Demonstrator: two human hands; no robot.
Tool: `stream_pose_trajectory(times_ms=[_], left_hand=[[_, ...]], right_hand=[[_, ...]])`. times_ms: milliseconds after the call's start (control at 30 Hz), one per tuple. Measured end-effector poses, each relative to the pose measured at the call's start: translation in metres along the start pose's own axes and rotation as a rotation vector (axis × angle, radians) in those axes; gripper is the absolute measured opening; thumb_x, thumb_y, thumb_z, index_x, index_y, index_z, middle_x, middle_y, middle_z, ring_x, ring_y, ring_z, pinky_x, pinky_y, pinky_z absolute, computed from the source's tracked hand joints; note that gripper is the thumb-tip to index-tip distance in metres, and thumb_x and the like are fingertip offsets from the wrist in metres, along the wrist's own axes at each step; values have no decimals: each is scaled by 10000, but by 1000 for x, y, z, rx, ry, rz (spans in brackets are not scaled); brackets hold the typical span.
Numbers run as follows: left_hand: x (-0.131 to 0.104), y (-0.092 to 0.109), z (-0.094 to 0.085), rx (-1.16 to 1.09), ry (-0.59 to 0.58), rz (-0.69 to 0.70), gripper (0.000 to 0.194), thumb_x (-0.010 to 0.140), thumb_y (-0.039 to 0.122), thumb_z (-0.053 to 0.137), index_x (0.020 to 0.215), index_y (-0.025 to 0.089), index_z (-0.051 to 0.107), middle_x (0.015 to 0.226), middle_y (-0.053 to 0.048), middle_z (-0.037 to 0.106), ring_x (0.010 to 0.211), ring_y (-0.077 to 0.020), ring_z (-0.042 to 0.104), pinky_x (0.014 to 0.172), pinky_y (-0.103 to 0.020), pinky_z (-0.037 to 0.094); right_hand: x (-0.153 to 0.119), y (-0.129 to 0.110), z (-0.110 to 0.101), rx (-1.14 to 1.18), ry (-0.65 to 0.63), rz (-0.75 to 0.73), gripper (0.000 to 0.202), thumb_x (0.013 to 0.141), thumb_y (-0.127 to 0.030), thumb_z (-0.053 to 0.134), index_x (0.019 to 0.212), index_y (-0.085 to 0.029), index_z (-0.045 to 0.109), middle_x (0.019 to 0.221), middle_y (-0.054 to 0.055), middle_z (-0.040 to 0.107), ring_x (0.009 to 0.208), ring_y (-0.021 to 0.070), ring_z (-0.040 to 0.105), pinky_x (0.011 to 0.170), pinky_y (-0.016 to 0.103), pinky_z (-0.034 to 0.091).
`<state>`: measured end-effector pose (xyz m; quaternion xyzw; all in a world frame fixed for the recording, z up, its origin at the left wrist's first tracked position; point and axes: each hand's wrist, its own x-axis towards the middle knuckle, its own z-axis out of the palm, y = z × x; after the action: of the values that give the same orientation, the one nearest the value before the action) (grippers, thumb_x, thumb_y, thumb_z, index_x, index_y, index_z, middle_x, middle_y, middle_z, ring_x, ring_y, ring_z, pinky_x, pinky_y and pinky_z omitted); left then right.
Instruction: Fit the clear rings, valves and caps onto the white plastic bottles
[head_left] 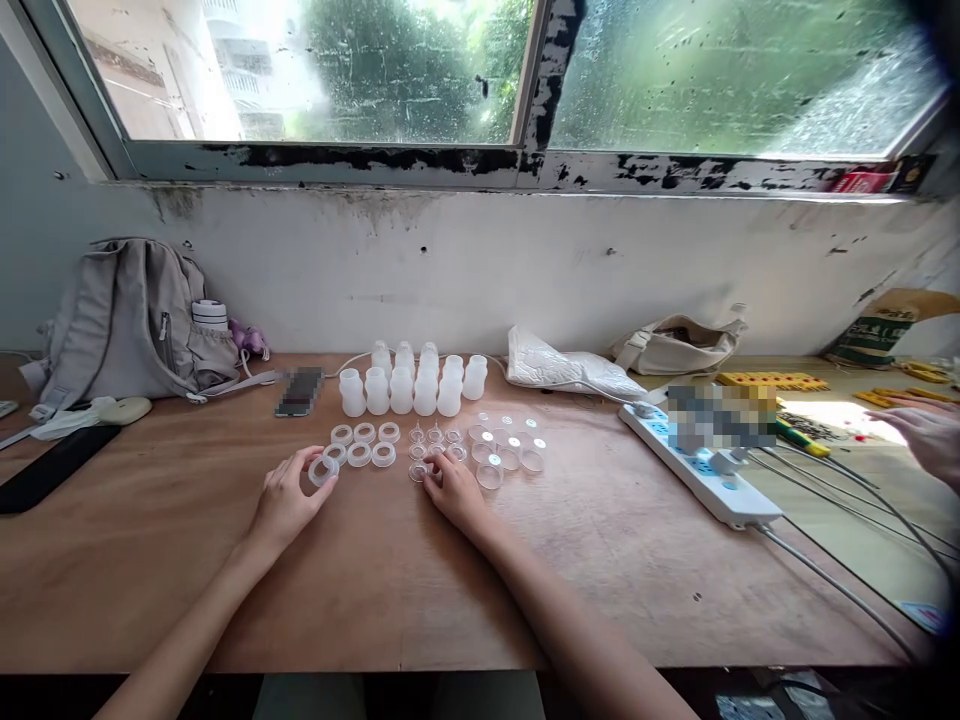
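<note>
My left hand (289, 495) grips a translucent plastic screw ring (323, 470) between thumb and fingers, close to the tabletop. Beside it lie several more translucent rings (360, 454) in two rows. My right hand (457, 487) is closed, its fingertips at the edge of a clear nipple (417, 471) in the front row of a small group. Some of that group is hidden by my fingers. Right of them are several clear round caps (511, 458). Behind everything, small frosted white bottles (402, 390) stand upright in rows.
A phone-like blurred object (298, 392) lies left of the bottles, near a grey backpack (142, 320). A white power strip (697, 465) with cables is to the right. A plastic bag (562, 365) and a beige pouch (679, 343) sit by the wall. Another person's hand (926, 430) shows far right.
</note>
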<state>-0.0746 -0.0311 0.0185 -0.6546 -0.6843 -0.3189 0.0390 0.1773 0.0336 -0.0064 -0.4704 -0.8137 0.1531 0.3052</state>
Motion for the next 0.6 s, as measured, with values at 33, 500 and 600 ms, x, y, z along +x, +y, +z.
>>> stream_pose_trajectory(times_ms=[33, 500, 600], left_hand=[[-3, -2, 1, 25, -26, -41, 382, 712, 393, 549, 1044, 222, 466, 954, -44, 631, 883, -228, 576, 797, -376, 401], [-2, 4, 11, 180, -74, -122, 495, 689, 492, 543, 1091, 213, 476, 1079, -89, 560, 966, -299, 499, 761, -415, 402], [6, 13, 14, 130, 30, -8, 445, 736, 454, 517, 1096, 194, 484, 1081, -95, 548, 956, -271, 500, 778, -386, 407]], right_hand=[[0, 0, 0, 2, -1, 0, 153, 781, -183, 488, 923, -176, 545, 868, 48, 563, 722, 148, 554, 636, 258, 430], [-2, 1, 2, 24, 41, -48, 160, 800, -204, 456, 935, -185, 540, 845, 34, 554, 678, 133, 542, 637, 253, 426], [-2, 0, 0, 38, 51, -61, 156, 806, -212, 448, 929, -185, 541, 836, 32, 553, 653, 129, 534, 636, 253, 426]])
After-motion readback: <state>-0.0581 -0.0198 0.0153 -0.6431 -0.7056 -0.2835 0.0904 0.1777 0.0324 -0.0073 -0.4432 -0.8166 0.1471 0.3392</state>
